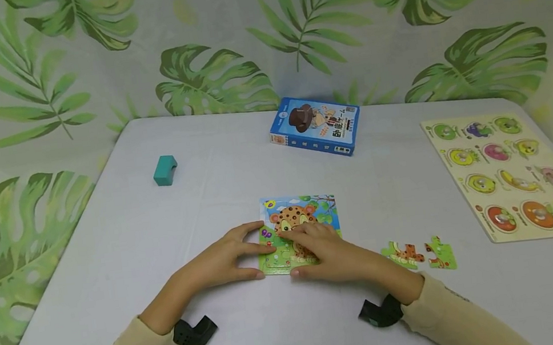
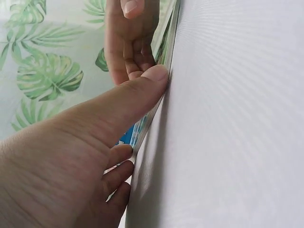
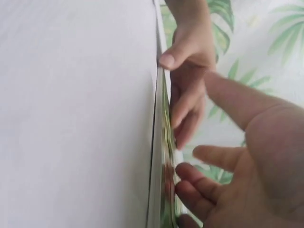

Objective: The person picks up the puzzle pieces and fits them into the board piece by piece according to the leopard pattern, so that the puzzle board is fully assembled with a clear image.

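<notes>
A jigsaw puzzle with a spotted cartoon animal on green and blue lies flat on the table. Along its left side my left hand rests with spread fingers, a fingertip over the picture and the thumb by the near left corner. In the left wrist view that thumb touches the board's edge. My right hand lies over the lower right of the puzzle, hiding part of the picture; its fingertips touch the surface while the thumb stays apart. To its right lie two loose puzzle pieces, one spotted and one mostly green.
A blue box with cartoon print lies at the back of the white table. A teal block is at the back left. On the right lies a wooden fruit board with several knobbed pieces.
</notes>
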`<state>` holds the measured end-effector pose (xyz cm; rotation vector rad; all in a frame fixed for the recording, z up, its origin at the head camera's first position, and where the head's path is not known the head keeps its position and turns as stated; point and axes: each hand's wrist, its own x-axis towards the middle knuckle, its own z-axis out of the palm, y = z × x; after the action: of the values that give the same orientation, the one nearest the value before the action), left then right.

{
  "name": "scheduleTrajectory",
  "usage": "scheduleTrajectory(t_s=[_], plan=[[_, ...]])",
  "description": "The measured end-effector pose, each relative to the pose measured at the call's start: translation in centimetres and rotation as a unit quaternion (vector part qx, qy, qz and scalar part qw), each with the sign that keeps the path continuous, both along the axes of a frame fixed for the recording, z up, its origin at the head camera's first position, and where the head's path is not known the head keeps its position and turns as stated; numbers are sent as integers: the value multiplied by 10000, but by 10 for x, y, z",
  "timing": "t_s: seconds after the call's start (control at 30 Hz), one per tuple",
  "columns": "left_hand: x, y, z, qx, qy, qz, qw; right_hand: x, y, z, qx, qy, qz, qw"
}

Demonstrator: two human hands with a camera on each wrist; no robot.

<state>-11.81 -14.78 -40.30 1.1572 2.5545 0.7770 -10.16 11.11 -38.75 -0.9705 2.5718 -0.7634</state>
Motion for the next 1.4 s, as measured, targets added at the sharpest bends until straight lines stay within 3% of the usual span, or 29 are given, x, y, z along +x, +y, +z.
scheduleTrajectory(t_s=[0.1,0.23,0.4,0.63,0.87,1.4], plan=[[1,0,0,-36,23,25,10000,2,10,6,-384,-435,-125,9982],[1,0,0,-44,40,35,10000,8,29,19,-736,-523,-396,9951],[0,0,1,-54,8,41,10000,18,62,34,-1143,-101,-769,9904],[0,1,1,-56,9,36,10000,37,104,44,-1248,652,-1539,9780],[0,0,1,-53,-2,41,10000,48,131,35,-1638,1010,-1638,9676],[0,0,1,-63,-71,47,9999,45,153,3,-1873,713,-1657,9656]])
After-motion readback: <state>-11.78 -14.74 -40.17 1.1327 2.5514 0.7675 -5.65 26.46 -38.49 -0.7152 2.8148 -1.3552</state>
